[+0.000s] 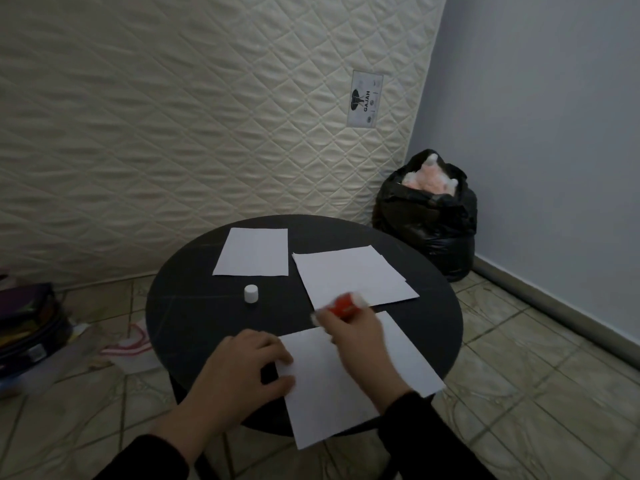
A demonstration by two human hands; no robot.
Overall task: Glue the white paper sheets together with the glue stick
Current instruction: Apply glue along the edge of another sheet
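Note:
Three groups of white paper lie on the round black table (194,306). The nearest sheet (332,393) hangs over the front edge. My left hand (242,368) presses its left edge with fingers spread. My right hand (356,334) grips a red glue stick (343,304), blurred, at the sheet's far edge. A stack of sheets (353,277) lies beyond it on the right, and a single sheet (254,252) at the far left. The white glue cap (251,293) stands upright on the table between them.
A quilted mattress (207,116) leans upright behind the table. A stuffed black rubbish bag (429,216) sits in the corner at right. Books and clutter (27,327) lie on the tiled floor at left. A blue-grey wall (554,133) is at right.

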